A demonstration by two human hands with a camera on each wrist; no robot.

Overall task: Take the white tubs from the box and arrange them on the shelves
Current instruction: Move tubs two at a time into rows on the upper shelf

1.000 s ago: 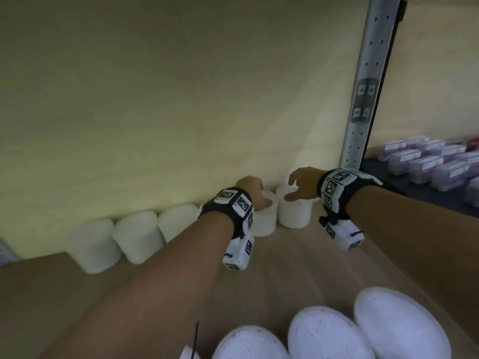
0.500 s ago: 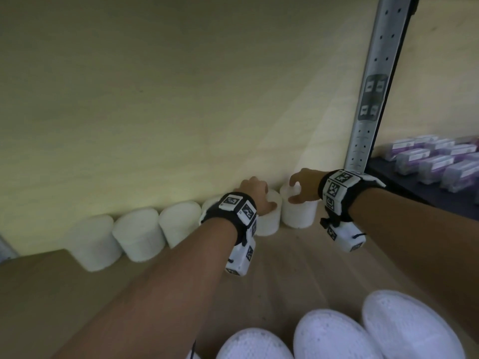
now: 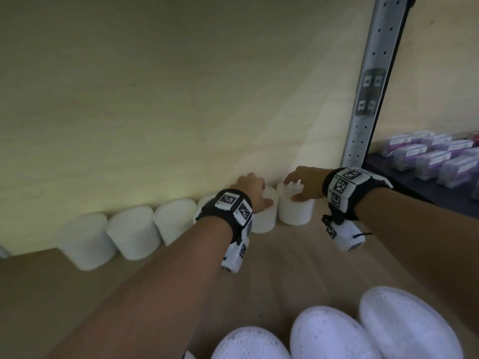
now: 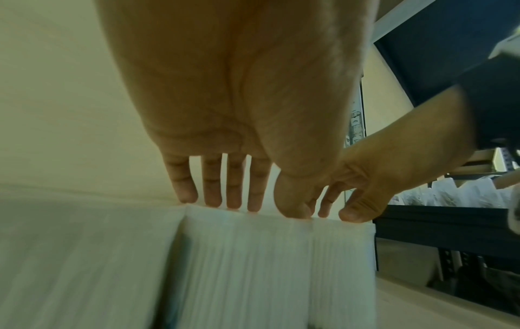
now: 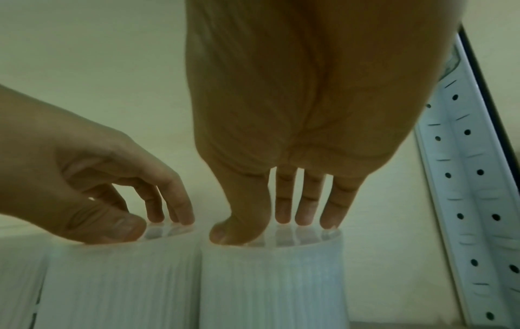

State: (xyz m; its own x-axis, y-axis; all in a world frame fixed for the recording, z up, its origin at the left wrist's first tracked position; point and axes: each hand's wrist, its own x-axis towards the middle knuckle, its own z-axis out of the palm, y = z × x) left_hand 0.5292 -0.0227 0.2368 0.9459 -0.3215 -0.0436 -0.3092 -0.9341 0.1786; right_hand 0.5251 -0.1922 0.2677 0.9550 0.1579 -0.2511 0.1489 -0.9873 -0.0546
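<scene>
White tubs [image 3: 134, 233] stand in a row along the back wall of the wooden shelf [image 3: 298, 260]. Left hand [image 3: 252, 194] rests its straight fingertips on the rim of one tub [image 3: 264, 218], right hand [image 3: 305, 183] likewise on the last tub [image 3: 295, 212] just beside it; neither grips. More tubs [image 3: 329, 335] sit at the shelf's front

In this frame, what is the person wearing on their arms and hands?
Both forearms and hands are bare: no sleeves, no gloves. Each wrist carries a black band topped with white square tiles printed with black-and-white markers; a small white camera box hangs beneath each, with a thin dark cord on the right one.
</scene>
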